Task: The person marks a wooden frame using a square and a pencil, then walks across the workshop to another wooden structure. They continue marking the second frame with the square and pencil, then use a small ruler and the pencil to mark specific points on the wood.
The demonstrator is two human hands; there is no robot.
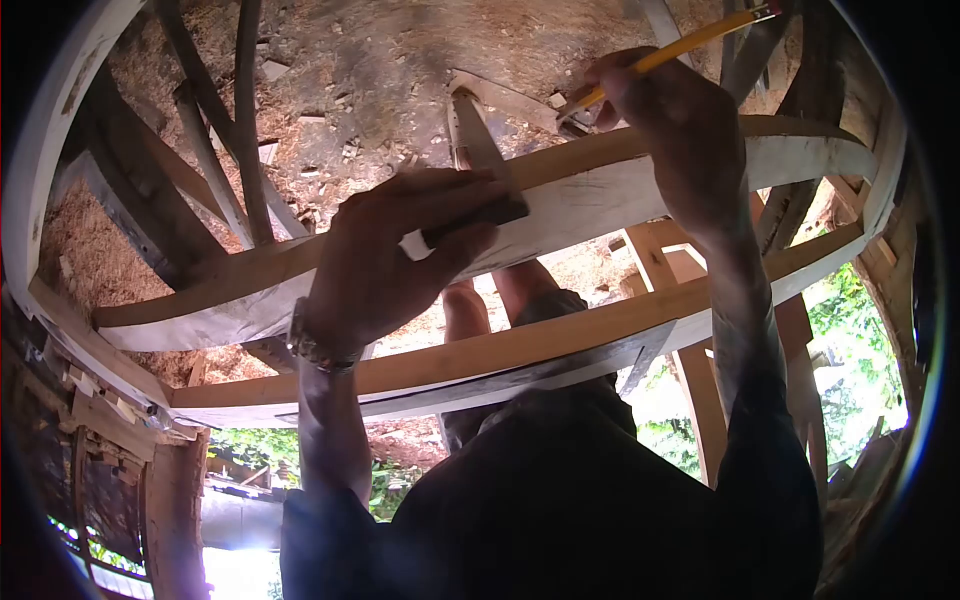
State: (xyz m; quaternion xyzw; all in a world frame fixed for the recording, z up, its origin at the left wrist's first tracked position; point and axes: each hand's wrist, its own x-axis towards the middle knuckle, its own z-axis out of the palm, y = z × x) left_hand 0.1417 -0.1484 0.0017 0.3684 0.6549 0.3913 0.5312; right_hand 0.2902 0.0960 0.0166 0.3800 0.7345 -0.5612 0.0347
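Note:
A curved wooden beam (590, 158) with a pale side face runs across the view. My left hand (395, 250), with a watch on the wrist, is closed around the dark stock of a carpenter's square (485, 150) and holds it against this beam. The square's blade reaches across the beam's upper edge and beyond its far side. My right hand (685, 125) is over the beam to the right of the square. A yellow pencil (695, 42) is gripped in its fingers, the eraser end pointing up and right. The fingertips are partly shadowed, and the pencil's tip is hard to make out.
A second curved beam (500, 345) crosses nearer my body, under both forearms. Both beams meet side timbers (95, 340) at the left and right. Dark posts (245, 120) lean at upper left. Wood chips and shavings (350, 100) cover the ground.

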